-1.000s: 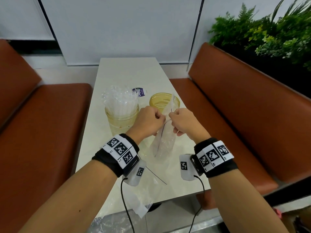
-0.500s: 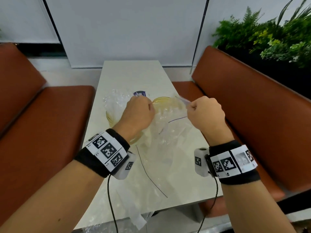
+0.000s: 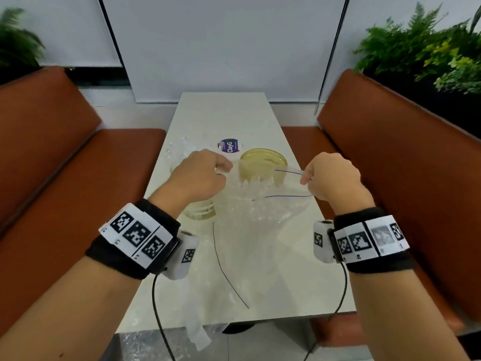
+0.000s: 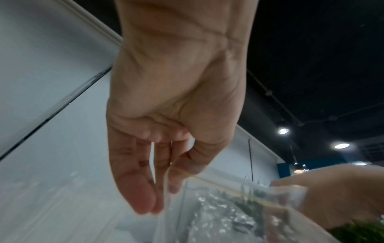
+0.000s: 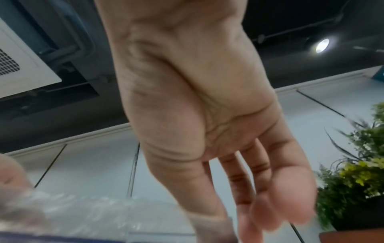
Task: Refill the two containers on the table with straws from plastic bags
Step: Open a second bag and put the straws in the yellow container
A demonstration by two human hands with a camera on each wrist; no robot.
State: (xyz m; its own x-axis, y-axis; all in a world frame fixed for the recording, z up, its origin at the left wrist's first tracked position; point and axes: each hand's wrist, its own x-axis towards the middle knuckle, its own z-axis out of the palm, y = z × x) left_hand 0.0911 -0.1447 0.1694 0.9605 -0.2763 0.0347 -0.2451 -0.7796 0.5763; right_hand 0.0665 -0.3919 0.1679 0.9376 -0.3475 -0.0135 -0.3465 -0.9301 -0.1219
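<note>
Over table (image 3: 221, 110): L hand (image 3: 197, 175) & R hand (image 3: 330, 175) pinch bag (image 3: 260, 204) open

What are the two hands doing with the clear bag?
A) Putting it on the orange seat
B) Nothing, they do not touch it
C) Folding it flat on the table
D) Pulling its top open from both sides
D: the left hand and right hand each pinch one side of the bag, its mouth spread wide between them.

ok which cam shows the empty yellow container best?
Head view: the empty yellow container stands on the table, rim and inside visible behind the stretched plastic bag. Neither wrist view shows it.
</note>
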